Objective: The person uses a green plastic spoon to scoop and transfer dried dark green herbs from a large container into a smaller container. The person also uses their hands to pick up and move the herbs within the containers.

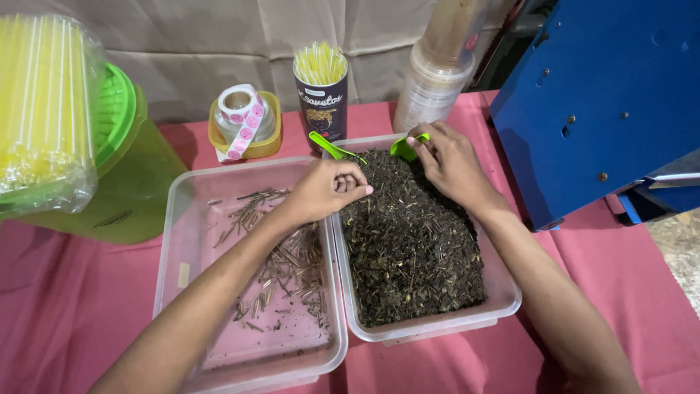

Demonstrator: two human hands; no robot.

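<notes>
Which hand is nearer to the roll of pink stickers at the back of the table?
Left. The left hand sits at the trays' shared edge, just right of and below the sticker roll; the right hand is farther right, over the dark leaf mix.

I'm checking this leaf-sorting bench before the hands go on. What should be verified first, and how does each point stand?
1. Right hand grips green scoop: ok.
2. Left hand closed over the divide between the trays; what it pinches: cannot tell.
3. Tray of dark dried leaves well filled: ok.
4. Tray with sorted stems has room: ok.
5. Trays sit flat, side by side on pink cloth: ok.
</notes>
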